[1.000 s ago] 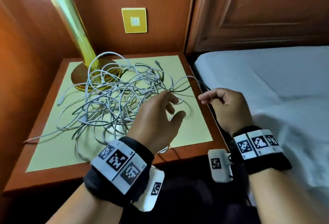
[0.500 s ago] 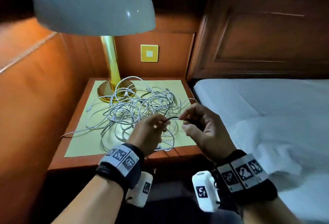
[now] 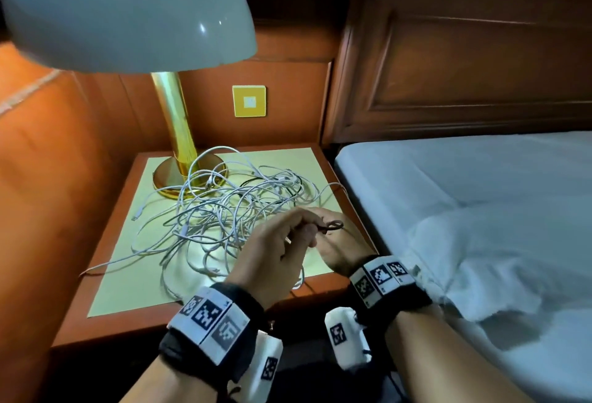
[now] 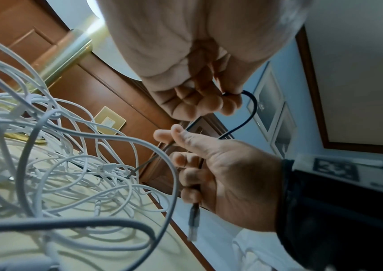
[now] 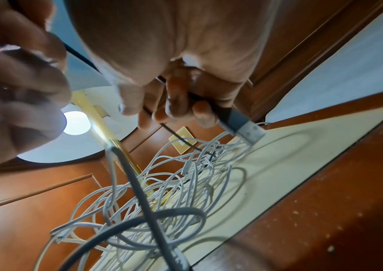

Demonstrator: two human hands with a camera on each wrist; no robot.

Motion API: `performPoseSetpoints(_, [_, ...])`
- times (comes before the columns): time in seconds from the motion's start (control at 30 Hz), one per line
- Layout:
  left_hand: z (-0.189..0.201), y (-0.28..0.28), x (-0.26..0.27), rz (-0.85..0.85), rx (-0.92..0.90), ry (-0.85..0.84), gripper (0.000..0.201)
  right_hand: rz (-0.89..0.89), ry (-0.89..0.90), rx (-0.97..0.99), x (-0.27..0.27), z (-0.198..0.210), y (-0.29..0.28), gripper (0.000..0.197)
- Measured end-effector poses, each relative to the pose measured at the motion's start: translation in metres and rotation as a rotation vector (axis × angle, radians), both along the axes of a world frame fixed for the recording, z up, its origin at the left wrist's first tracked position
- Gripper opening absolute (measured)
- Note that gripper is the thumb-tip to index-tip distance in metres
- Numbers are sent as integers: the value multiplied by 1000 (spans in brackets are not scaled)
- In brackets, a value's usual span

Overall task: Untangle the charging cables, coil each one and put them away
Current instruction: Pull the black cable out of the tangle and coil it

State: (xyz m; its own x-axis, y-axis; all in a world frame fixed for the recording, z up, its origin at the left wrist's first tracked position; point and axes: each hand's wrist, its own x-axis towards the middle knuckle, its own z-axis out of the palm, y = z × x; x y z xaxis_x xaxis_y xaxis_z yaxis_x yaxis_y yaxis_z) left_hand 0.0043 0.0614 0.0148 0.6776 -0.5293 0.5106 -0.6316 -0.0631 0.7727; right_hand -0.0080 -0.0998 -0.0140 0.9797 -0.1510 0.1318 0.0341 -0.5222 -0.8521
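A tangle of white charging cables (image 3: 224, 210) lies on the nightstand's yellow top (image 3: 121, 277), with one thin black cable (image 3: 334, 226) running out of it. Both hands meet over the front right corner. My left hand (image 3: 307, 231) pinches the black cable (image 4: 249, 113) at a small loop. My right hand (image 3: 336, 244) has its fingers curled round the same cable, and the USB plug (image 4: 193, 220) hangs below that fist. In the right wrist view the plug (image 5: 247, 128) sticks out past the curled fingers above the white tangle (image 5: 174, 192).
A brass lamp base (image 3: 173, 178) stands at the back left of the nightstand, with white loops lying over it. Its grey shade (image 3: 121, 8) hangs overhead. A bed with white sheets (image 3: 480, 210) lies directly right. A yellow wall switch (image 3: 249, 101) sits behind.
The hands, apart a second ago, have come together over the front right corner. The black cable now forms a small loop between them. The head view has pulled back and up.
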Motion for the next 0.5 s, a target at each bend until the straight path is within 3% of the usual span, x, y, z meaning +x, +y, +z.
performPoseSetpoints(0.03, [0, -1, 1, 11, -16, 36, 21, -84, -38, -10, 3, -2, -3, 16])
performPoseSetpoints(0.13, [-6, -6, 7, 40, 96, 171, 47, -338, -136, 44, 9, -7, -17, 32])
performPoseSetpoints(0.23, [-20, -8, 12, 7, 693, 97, 54, -437, -171, 111, 13, -10, -32, 42])
performPoseSetpoints(0.3, [-30, -7, 17, 0, 1037, 46, 64, -421, -208, 279, 13, -10, -36, 46])
performPoseSetpoints(0.4, [-37, -7, 25, 0, 1148, 97, 76, -433, -224, 385, 8, -3, -39, 46])
performPoseSetpoints(0.5, [-37, -10, 27, 23, 1121, 119, 75, -476, -213, 254, 4, 0, -44, 37])
